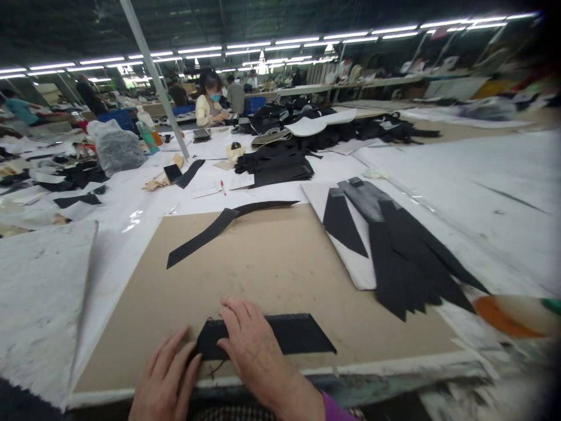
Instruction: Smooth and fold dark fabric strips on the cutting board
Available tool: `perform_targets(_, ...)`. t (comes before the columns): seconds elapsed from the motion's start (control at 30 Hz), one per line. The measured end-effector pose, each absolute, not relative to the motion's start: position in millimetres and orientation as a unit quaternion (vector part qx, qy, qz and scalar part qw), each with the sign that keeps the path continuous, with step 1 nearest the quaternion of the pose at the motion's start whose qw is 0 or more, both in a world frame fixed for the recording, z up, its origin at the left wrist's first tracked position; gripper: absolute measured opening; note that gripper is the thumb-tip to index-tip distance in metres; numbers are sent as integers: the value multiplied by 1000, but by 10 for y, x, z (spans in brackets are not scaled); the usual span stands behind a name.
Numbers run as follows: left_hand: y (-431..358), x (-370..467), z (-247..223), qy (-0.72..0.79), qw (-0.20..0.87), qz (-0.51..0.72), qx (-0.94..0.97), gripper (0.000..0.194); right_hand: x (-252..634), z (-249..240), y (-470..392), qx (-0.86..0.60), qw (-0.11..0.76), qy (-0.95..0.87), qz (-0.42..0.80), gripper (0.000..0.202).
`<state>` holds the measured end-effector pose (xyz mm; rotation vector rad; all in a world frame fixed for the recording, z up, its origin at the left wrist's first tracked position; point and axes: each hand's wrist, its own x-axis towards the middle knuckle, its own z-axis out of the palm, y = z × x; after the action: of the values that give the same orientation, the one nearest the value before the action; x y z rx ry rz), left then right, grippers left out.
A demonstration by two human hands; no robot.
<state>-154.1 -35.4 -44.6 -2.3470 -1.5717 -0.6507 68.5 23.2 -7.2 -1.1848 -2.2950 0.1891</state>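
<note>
A black trapezoid-shaped fabric piece lies flat near the front edge of the tan board. My right hand rests on top of it, fingers stretched out, covering part of its left half. Beside the piece's left end is my left hand, its fingers extended and the fingertips at the fabric's edge. Farther up the board, two narrow black strips meet end to end in a shallow curve.
On the right, a fan of black fabric strips lies partly over a white panel. Behind are a black fabric pile, a red pen and a plastic bag. A masked person sits across the table.
</note>
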Motion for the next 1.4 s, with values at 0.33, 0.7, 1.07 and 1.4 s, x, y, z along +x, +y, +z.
perform_targets(0.33,228,-576,16,-469,-116,-256,-838,19,2276,-141,-255,-561,308,-768,9,19)
perform_targets(0.7,505,361,-11,-431,-223,-156,-860,9,2317,-309,-486,-576,274,-770,7,40)
perform_targets(1.07,620,413,111,-476,-345,-99,-803,27,2353,-349,-499,-566,325,-757,24,37)
perform_targets(1.4,609,531,31,-391,-234,-131,-880,13,2345,-367,-506,-570,345,-745,34,37)
